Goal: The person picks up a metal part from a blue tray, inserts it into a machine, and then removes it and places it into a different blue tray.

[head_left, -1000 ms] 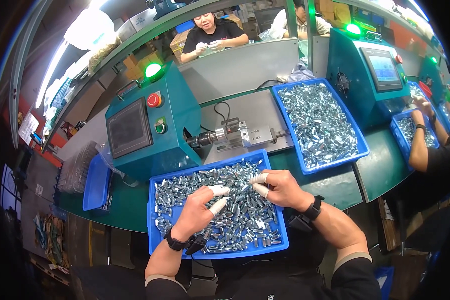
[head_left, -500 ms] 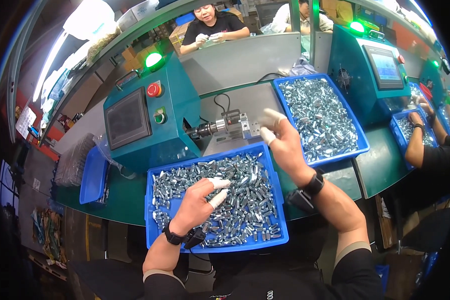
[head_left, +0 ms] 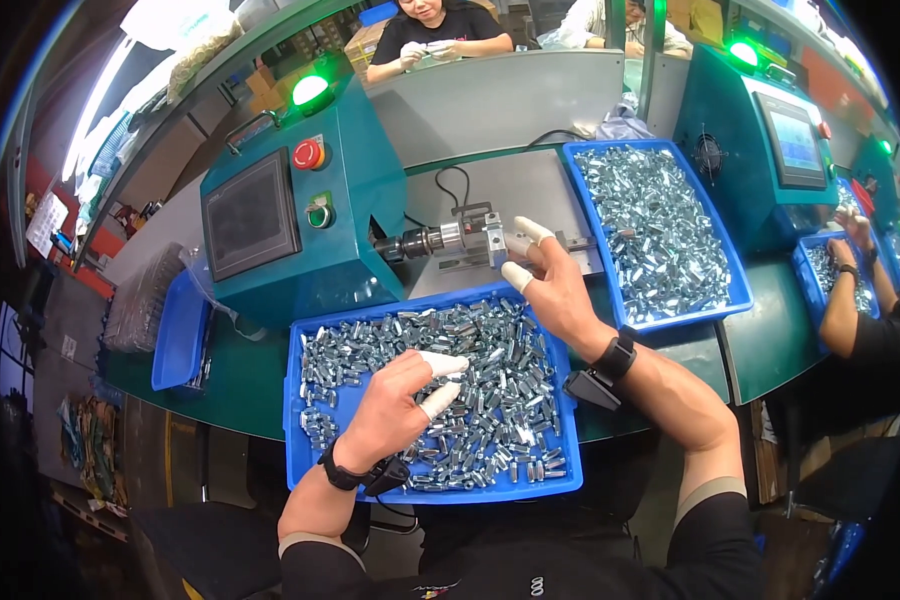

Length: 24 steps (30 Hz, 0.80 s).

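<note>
White finger covers sit on the thumbs and some fingers of both hands. My left hand [head_left: 388,408] is over the near blue tray [head_left: 292,400], which holds many small shiny metal threaded parts [head_left: 500,400]. Its thumb and forefinger converge in a pinch; what lies between the tips blends with the parts behind. My right hand [head_left: 562,292] is beside the metal clamping fixture [head_left: 494,238], thumb and forefinger spread, one fingertip close against the fixture. Nothing shows between its fingers. A round chuck [head_left: 440,240] joins the fixture to the teal machine [head_left: 340,270].
A second blue tray [head_left: 740,300] of similar parts stands right of the fixture. An empty-looking blue tray [head_left: 178,335] leans at the left. Another teal machine [head_left: 715,150] is at right, near a co-worker's hands [head_left: 845,235]. A person [head_left: 435,45] sits behind the grey partition [head_left: 490,105].
My right hand has moved slightly down and left beside the fixture, and its blur has gone. My left hand stays over the near tray. The whole view has shifted slightly.
</note>
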### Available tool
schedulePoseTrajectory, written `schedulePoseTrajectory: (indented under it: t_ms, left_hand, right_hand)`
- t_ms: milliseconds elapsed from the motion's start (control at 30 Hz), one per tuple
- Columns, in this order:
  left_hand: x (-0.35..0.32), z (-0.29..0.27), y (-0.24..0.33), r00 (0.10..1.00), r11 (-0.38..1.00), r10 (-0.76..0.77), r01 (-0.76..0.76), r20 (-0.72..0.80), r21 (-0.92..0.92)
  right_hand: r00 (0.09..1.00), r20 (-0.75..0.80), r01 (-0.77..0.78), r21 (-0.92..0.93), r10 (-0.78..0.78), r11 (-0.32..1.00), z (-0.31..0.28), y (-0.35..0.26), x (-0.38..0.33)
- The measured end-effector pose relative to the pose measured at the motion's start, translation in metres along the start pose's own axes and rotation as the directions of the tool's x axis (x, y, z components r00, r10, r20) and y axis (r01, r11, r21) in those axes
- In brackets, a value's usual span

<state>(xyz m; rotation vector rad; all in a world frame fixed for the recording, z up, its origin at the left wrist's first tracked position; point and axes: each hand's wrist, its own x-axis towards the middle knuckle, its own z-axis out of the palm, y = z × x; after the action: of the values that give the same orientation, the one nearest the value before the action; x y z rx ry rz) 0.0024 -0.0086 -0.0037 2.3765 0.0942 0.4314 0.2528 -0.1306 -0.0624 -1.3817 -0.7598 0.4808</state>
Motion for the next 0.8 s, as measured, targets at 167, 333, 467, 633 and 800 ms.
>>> schedulePoseTrajectory:
  t_ms: [167,333,467,633,800]
  left_hand:
    - [0.002,0.001,0.000,1.000,1.000,0.000,0.000,-0.009,-0.009]
    - [0.003,-0.001,0.002,1.000,1.000,-0.005,0.005,-0.008,-0.008]
    - [0.005,-0.001,0.002,1.000,1.000,-0.023,0.023,0.012,-0.004]
    - [0.004,-0.001,0.003,0.999,0.999,-0.039,0.040,0.024,-0.008]
    - [0.004,-0.001,0.003,0.999,0.999,-0.037,0.037,0.031,-0.006]
  right_hand:
    - [0.995,0.097,0.027,-0.075,-0.020,0.997,0.007,-0.008,0.005]
    - [0.988,0.150,0.047,-0.110,-0.030,0.993,0.004,-0.005,0.011]
    - [0.978,0.188,0.102,-0.085,-0.085,0.991,0.002,-0.002,0.008]
    - [0.980,0.187,0.095,-0.141,-0.067,0.986,0.001,0.000,0.007]
    - [0.981,0.193,0.035,-0.033,-0.028,0.999,0.000,0.006,0.008]
